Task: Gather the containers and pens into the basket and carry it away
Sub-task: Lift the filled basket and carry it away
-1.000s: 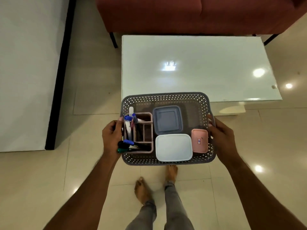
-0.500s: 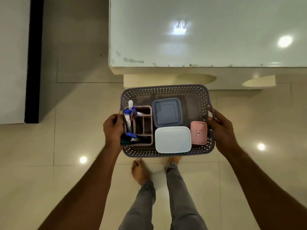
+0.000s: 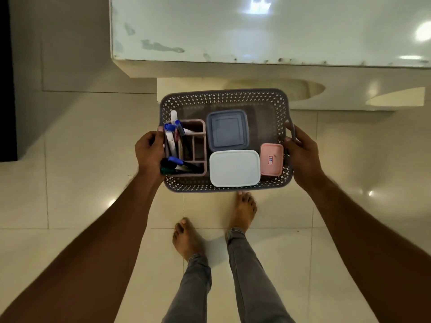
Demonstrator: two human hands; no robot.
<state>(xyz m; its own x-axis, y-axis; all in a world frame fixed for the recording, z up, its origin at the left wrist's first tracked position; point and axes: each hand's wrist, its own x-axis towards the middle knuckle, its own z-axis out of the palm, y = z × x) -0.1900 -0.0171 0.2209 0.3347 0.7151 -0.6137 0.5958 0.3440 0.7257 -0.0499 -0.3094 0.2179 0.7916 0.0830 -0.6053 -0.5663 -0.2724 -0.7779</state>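
While both hands clasp its handles, basket (image 3: 225, 100) of containers: left grip (image 3: 149, 151), right grip (image 3: 303, 155).

Both arms reach forward and down, elbows out of sight, converging on the basket (image 3: 224, 99). The left hand (image 3: 149, 152) grips the basket's left edge, fingers curled over its rim. The right hand (image 3: 303, 155) grips the basket's right handle, thumb hooked over the top. Below the basket, two bare feet stand on the floor, the right one set ahead of the left.
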